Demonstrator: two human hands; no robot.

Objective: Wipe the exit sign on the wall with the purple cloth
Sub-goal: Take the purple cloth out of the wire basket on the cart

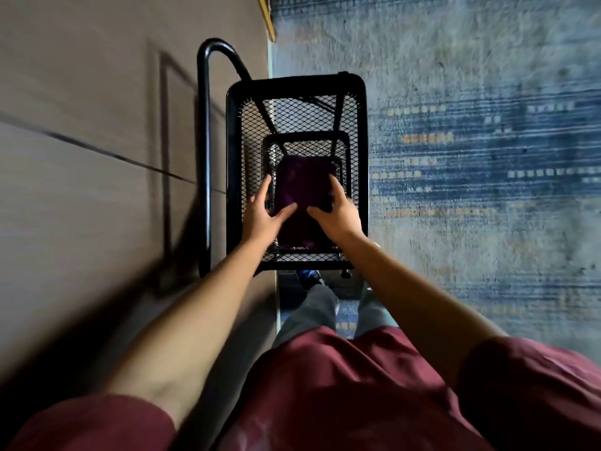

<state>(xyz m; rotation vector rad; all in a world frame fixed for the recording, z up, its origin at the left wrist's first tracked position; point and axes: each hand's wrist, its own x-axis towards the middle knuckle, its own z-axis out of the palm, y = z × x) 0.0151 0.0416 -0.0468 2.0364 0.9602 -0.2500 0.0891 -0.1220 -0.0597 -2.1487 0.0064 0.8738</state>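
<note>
Reaching down at the centre of the frame, the left hand [260, 216] and right hand [338, 213] hover with fingers spread over the purple cloth [304, 187], neither clearly gripping it. It lies folded in the black mesh cart [297, 89], which stands between the wall [97, 125] at left and the blue carpet [481, 157] at right.

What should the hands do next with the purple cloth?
Probably close both hands on the purple cloth and lift it out. It lies in the black mesh cart, the left hand and right hand open at its sides, not gripping.
</note>
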